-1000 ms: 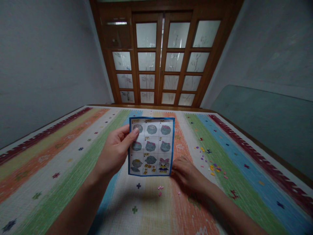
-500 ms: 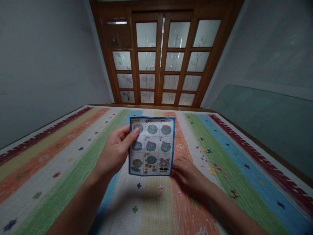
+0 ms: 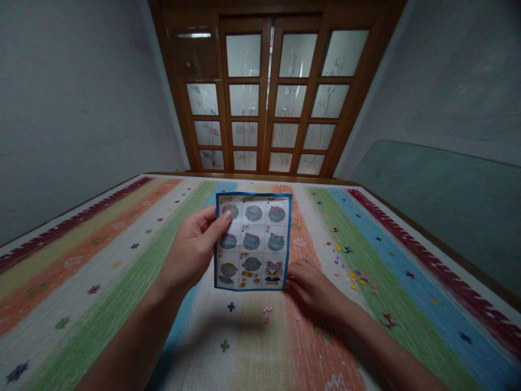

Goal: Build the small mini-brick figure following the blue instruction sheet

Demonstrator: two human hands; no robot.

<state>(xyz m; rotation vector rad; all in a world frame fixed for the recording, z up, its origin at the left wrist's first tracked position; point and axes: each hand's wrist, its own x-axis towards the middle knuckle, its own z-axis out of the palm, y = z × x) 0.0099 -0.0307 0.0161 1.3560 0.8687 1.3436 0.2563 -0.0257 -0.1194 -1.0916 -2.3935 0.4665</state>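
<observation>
While the left hand (image 3: 191, 247) pinches a blue-edged sheet (image 3: 253, 239) above the striped tablecloth (image 3: 260, 361), the right hand (image 3: 309, 282), its hold hidden from view, could scatter loose pink pieces (image 3: 267, 310) if lowered carelessly.

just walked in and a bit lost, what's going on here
A person's left hand holds up a blue-edged picture sheet. The right hand is by its lower right corner; whether it grips anything is hard to tell. Loose pink pieces lie on the striped tablecloth, with mixed-colour pieces farther right.
</observation>
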